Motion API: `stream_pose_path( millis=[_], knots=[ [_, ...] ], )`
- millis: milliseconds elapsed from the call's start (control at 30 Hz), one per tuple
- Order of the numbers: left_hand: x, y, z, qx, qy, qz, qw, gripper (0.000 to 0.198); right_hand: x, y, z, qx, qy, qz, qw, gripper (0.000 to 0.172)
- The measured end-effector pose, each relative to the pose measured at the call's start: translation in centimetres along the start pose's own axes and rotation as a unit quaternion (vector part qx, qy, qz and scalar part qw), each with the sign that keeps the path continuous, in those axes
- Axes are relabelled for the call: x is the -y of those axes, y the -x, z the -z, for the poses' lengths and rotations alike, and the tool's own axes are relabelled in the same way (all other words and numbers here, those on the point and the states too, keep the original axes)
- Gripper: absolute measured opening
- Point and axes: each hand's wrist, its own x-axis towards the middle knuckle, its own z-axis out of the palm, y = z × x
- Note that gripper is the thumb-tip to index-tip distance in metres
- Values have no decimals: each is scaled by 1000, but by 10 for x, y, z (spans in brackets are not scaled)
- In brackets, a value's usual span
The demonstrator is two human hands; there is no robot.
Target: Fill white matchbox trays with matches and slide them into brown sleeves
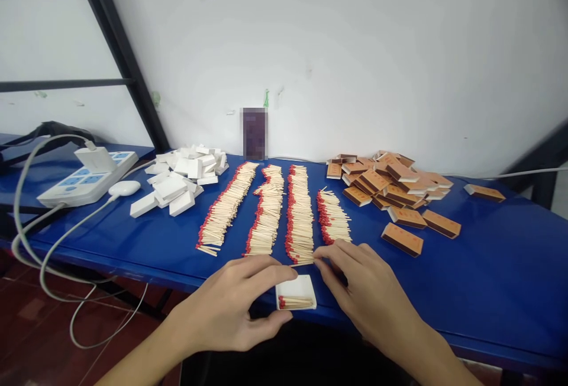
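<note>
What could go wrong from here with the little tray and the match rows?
1. The white tray sits right at the front edge of the table, steadied only by the left hand. A nudge might tip it off and spill the loose matches in it.
2. The right hand works at the near end of the third match row. A careless pull could scatter that row or the short row beside it.

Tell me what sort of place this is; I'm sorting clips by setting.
Likely a matchbox-packing workbench: rows of matches on a blue table, piles of white trays and orange sleeves, the left hand holding a part-filled tray.
</note>
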Motion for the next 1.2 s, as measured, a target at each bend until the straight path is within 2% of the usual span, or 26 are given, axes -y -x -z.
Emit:
stream_pose_path(
  millis=[100, 200, 300, 500, 600, 733, 900, 1067, 1200],
  knots=[
    [0, 0, 0, 5, -8, 13, 1000, 41, 7, 0, 7, -6, -65, 53, 996, 11],
    [0, 1, 0, 4, -12, 26, 1000, 41, 12, 1, 11, 27, -101, 109, 989, 11],
    [1, 1, -1, 7, -10, 29, 1000, 38, 13, 1, 10, 60, -94, 121, 986, 12],
    [3, 0, -2, 3, 0, 1, 1000, 35, 11, 0, 9, 48, -93, 101, 989, 11],
    [3, 0, -3, 6, 9, -9, 1000, 26, 7, 0, 8, 43, -92, 42, 994, 14],
    [3, 0, -3, -6, 13, -19, 1000, 19, 2, 0, 4, 82, -62, -17, 995, 18],
    [3, 1, -3, -16, 11, -20, 1000, 14, 2, -1, 4, 89, -51, -20, 995, 21],
    [3, 2, -2, -1, 10, -12, 1000, 11, 3, -1, 4, 79, -48, -16, 996, 23],
    [4, 2, -2, 2, 15, -15, 1000, 21, 3, 0, 4, 75, -50, -15, 996, 22]
  ],
)
